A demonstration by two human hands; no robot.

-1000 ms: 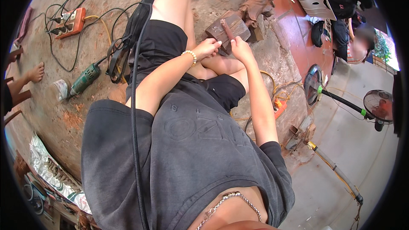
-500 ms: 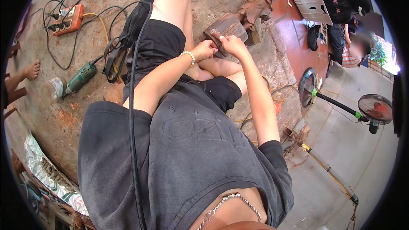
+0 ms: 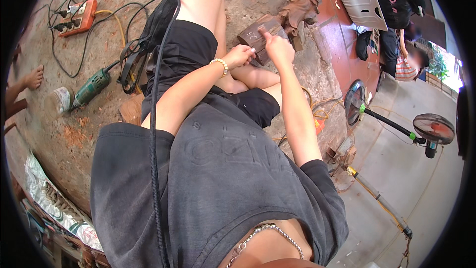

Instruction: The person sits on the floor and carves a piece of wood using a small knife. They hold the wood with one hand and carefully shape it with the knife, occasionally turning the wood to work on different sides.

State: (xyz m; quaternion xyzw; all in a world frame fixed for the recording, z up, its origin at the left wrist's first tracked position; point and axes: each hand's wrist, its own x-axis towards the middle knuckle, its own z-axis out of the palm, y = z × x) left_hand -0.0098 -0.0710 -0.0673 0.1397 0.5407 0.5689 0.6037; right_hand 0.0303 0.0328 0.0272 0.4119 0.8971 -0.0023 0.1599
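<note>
My left hand point(image 3: 240, 56), with a beaded bracelet at the wrist, is closed in a pinch over my crossed legs, just left of a dark brown wooden block point(image 3: 274, 26). What it pinches is too small to make out. My right hand point(image 3: 279, 49) is closed against the block's near side. A reddish-brown tip sticks out past its fingers; I cannot tell if that is a small piece or a finger. Pale marks show on the block's face. Touching the block's far right side is a carved brown wooden piece point(image 3: 300, 9) with a rippled shape.
To the left lie a green power tool point(image 3: 92, 88), a plastic tub point(image 3: 58, 100) and an orange power strip point(image 3: 75, 18) with tangled black cables. A black bag point(image 3: 157, 32) rests beside my leg. A fan point(image 3: 434, 128) stands right; people sit far right.
My right hand has shifted slightly right and up along the block, uncovering the pale marks on its face. My left hand stays nearly in place, a little farther from the right one.
</note>
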